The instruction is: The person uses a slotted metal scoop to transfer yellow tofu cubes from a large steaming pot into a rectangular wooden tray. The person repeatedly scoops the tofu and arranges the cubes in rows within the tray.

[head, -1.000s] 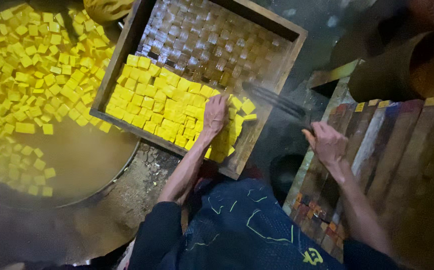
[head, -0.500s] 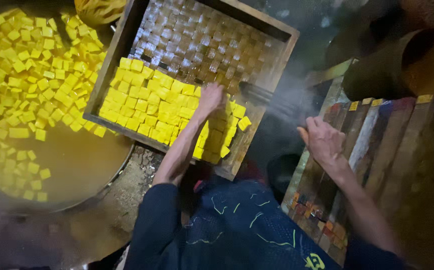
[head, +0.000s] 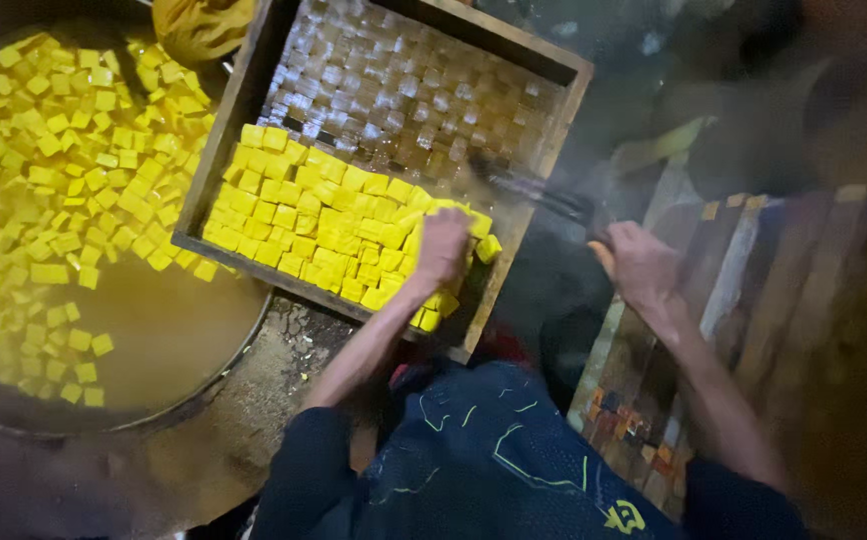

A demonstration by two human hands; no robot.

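The left hand (head: 442, 248) lies palm down on the yellow cubes (head: 324, 225) packed in the near half of the wooden tray (head: 222, 110), fingers curled loosely over the cubes at the tray's near right corner; it presses or gathers them rather than pinching any single one. The block of cubes stretches away from that hand to the left and slightly up, its long axis running along the tray's near edge, so the whole mass lies leftward of the hand. The far half of the tray shows only a bare, wet grid of pale squares (head: 404, 90).

The right hand (head: 639, 265) is well apart, off the tray's right side, resting above a striped board (head: 744, 290). It seems closed round the end of dark tongs (head: 539, 195) that reach toward the tray's right rim, though blur keeps me from being sure of the grip.

Left of the tray stands a big round pan (head: 194, 400) of murky liquid with many more yellow cubes floating loose. The left hand is plainly the nearer one to the tray's load.
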